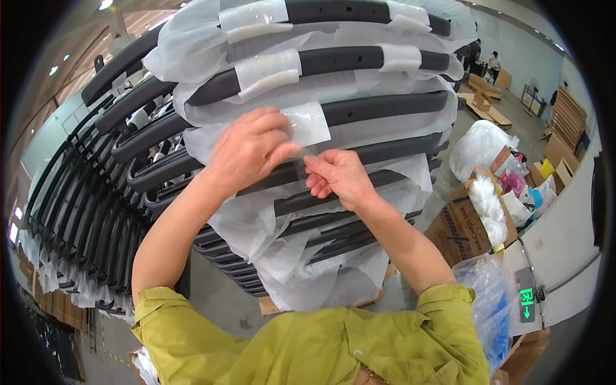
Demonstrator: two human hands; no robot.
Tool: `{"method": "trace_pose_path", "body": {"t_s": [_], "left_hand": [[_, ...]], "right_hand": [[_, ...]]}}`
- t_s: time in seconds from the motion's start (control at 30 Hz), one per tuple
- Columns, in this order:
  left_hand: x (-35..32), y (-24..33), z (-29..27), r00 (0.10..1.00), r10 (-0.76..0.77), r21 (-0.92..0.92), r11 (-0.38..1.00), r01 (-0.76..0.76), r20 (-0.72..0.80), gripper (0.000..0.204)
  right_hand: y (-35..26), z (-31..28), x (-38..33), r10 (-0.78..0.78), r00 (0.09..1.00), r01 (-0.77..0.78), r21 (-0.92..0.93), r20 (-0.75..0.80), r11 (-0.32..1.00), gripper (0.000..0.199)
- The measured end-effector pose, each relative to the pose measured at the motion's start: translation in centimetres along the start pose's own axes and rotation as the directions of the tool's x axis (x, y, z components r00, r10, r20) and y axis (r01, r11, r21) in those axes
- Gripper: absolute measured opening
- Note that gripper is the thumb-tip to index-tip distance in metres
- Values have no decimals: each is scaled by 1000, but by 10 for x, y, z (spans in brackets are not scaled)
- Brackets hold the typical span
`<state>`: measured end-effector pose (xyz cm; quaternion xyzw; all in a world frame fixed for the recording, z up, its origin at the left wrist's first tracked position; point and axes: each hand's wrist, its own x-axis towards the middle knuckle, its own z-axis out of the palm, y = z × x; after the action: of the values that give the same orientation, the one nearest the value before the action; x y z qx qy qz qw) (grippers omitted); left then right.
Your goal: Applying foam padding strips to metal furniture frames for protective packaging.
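Observation:
My right hand [337,176] is closed in a pinch on a short see-through strip [299,171], which looks like clear tape. The upper end of that strip meets the thumb of my left hand [250,146], whose fingers are curled closed; what lies inside them is hidden. Just beside the left fingers, a white foam wrap [309,123] lies over a dark curved metal bar [385,108]. Above it, another bar [340,59] carries two white foam wraps, the left one [268,69] and the right one [401,58]. Thin white sheets [269,215] hang between the stacked bars.
More dark bars [83,212] are stacked at left. To the right stand a cardboard box [471,221] with white material, a white plastic bag [478,151] and crumpled clear plastic [484,301]. Wooden boards [491,109] lie farther back, near other people [493,63]. A green-lit sign [526,301] is at lower right.

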<state>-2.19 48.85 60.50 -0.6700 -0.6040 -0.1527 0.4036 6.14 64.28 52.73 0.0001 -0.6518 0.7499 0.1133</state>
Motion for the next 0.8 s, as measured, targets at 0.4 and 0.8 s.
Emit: {"method": "trace_pose_path", "body": {"t_s": [0.4,0.8], "left_hand": [[-4,2,30,953,-303,238,926,293,2,44],[7,2,20,787,-617,-156,778,609,-2,26]], "right_hand": [[-33,13,0,-114,989,121,76,-93,990,26],[-59,6,17,15,996,-47,386,85,921,29]]}}
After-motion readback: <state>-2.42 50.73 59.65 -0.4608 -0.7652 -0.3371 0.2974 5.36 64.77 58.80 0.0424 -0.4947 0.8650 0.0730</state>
